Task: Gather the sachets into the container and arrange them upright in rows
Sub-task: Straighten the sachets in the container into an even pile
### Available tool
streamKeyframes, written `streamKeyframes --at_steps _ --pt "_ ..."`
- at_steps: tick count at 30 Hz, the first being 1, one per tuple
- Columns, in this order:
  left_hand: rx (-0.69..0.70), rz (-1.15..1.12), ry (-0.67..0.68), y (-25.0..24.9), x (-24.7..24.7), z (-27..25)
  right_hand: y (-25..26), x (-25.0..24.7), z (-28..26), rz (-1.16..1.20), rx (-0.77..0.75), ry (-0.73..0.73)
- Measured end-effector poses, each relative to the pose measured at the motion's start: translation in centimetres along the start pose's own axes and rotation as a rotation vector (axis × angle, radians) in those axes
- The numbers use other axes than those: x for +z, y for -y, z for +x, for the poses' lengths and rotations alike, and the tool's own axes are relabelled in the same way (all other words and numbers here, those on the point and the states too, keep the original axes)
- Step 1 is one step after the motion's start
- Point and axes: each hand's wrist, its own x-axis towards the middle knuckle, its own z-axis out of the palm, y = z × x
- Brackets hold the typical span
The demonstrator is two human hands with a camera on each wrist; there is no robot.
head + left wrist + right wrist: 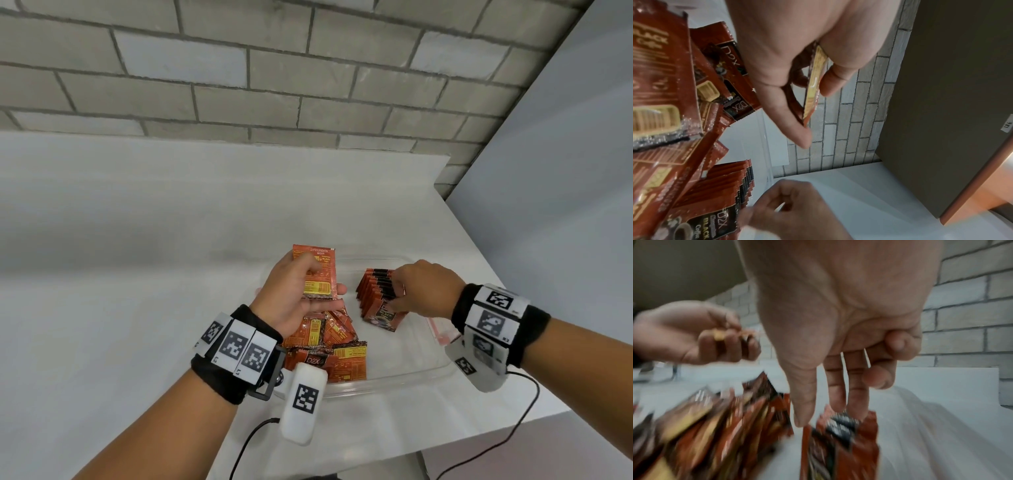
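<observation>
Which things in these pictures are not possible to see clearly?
- Right hand: fingertips hidden behind the upright row of sachets in the head view; right wrist view blurred.
- Loose pile of sachets: partly covered by the left hand and wrist camera.
- Container: near left rim hidden by the left wrist.

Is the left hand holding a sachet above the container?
Yes, the left hand holds one orange sachet raised over the clear container, above the loose pile.

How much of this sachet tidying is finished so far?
One upright row stands in the clear container, steadied by the right hand. The left hand holds a few sachets. A loose pile in the container remains unsorted.
</observation>
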Motion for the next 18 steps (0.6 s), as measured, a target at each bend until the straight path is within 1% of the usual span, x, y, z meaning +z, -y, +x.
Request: streamKeyframes --at_steps 2,4,5,7,9,10,12,14,15,16,17,18 --pt "-0.016 0.031 0.032 -0.1 0.2 -0.1 -0.2 -0.9 -0.5 0.263 -0.030 -0.099" --pt "-0.026 0.077 0.078 0.0 0.5 -0.2 0.5 -1.8 -1.3 0.565 -0.093 -0.231" --pt "-0.030 0.100 0.103 0.2 0.7 -0.2 1.0 -2.2 -1.8 0.680 -0.129 -0.266" --pt "-0.029 0.152 0.146 0.5 1.1 -0.1 2.0 -2.4 -2.6 0.829 -0.184 -0.259" --pt "-0.024 0.184 0.163 0.7 1.6 -0.1 2.6 -2.3 -3.0 0.914 -0.223 -0.251" --pt "-0.023 0.182 0.157 0.7 1.9 0.0 2.7 -2.2 -3.1 0.943 -0.233 -0.285" --pt "-0.056 0.161 0.112 0.5 2.4 0.1 2.3 -2.1 -3.2 0.961 -0.218 -0.447" --pt "-0.139 0.125 0.060 0.2 2.7 0.4 2.0 -1.8 -3.5 0.890 -0.212 -0.655" --pt "-0.165 0.103 0.057 0.1 2.8 0.5 2.0 -1.6 -3.8 0.817 -0.241 -0.727" --pt "-0.167 0.093 0.073 -0.1 2.8 0.6 2.0 -1.2 -4.0 0.738 -0.283 -0.757" --pt "-0.151 0.094 0.096 -0.1 2.9 0.7 2.1 -0.8 -4.1 0.674 -0.315 -0.742" --pt "-0.127 0.092 0.112 0.0 3.0 0.9 2.0 -0.3 -4.1 0.631 -0.328 -0.687"
